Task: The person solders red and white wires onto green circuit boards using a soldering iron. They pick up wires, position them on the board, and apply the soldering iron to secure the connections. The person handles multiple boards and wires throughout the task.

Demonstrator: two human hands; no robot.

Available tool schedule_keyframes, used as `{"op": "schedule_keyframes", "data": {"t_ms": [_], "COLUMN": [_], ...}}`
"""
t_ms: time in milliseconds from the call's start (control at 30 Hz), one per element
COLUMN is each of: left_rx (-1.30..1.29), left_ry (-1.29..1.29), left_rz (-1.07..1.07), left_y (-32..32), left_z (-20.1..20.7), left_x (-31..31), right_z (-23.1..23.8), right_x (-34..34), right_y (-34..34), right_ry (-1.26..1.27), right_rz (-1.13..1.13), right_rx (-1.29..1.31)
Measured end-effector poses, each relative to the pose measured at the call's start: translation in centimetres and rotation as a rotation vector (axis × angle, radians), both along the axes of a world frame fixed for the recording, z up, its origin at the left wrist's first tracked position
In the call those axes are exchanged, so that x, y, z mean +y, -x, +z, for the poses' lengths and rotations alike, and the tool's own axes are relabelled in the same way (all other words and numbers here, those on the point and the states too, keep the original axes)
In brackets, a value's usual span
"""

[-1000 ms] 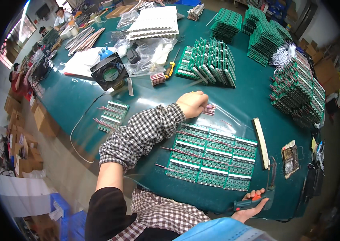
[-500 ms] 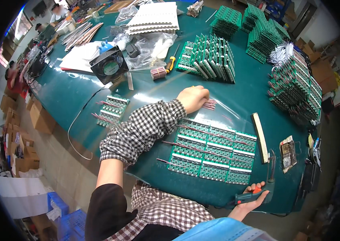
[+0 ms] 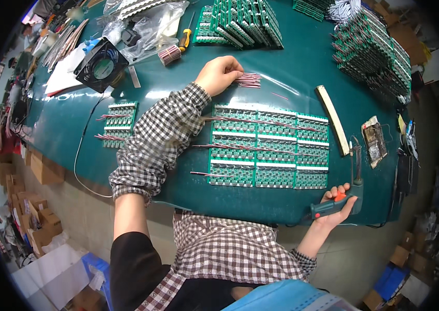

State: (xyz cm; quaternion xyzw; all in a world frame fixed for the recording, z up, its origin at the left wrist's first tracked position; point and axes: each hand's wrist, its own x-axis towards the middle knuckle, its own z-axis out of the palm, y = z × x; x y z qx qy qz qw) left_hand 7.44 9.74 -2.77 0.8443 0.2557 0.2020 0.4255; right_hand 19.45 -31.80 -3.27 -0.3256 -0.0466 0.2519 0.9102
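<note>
My left hand (image 3: 219, 72) reaches across the green table (image 3: 178, 93) and pinches a small bundle of thin red wires (image 3: 248, 80) lying on it. My right hand (image 3: 338, 203) rests at the table's near edge, shut on a soldering tool with a dark green handle and orange button (image 3: 333, 205), tip pointing up. Between the hands lies a large panel of green circuit boards (image 3: 269, 147) with several red wires laid across its left rows.
A smaller board panel (image 3: 118, 123) lies to the left. A black fan (image 3: 101, 65), plastic bags (image 3: 152, 26) and a wire roll (image 3: 169, 54) sit behind. Stacks of green boards (image 3: 240, 20) (image 3: 372, 52) stand at the back and right. A pale bar (image 3: 332, 119) lies right of the panel.
The view has shifted down and closer. My left hand stays on the wire bundle; my right hand with the tool has risen slightly toward the table edge.
</note>
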Motion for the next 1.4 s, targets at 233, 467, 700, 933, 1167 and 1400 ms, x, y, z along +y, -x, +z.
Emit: {"op": "schedule_keyframes", "data": {"t_ms": [233,467,700,933,1167,1400], "left_rx": [0.047,0.003,0.214,0.278,0.116,0.042], "left_ry": [-0.156,-0.313,-0.286,-0.272,-0.233,0.116], "left_rz": [0.009,0.028,0.04,0.007,0.05,0.051], "left_y": [0.2,1.4,2.3,1.8,2.5,4.0], "left_z": [0.3,1.1,0.6,-0.1,0.6,2.4], "left_x": [-0.7,-1.2,-0.4,-0.5,-0.8,-1.7], "right_z": [-0.1,0.1,0.1,0.0,-0.1,0.1], "right_x": [0.0,0.1,0.2,0.2,0.1,0.2], "right_y": [0.0,0.1,0.1,0.2,0.0,0.1], "right_ry": [0.071,0.075,0.069,0.066,0.072,0.085], "right_rz": [-0.037,-0.044,-0.049,-0.046,-0.04,-0.042], "right_rx": [-0.004,-0.012,0.001,-0.012,-0.011,-0.019]}}
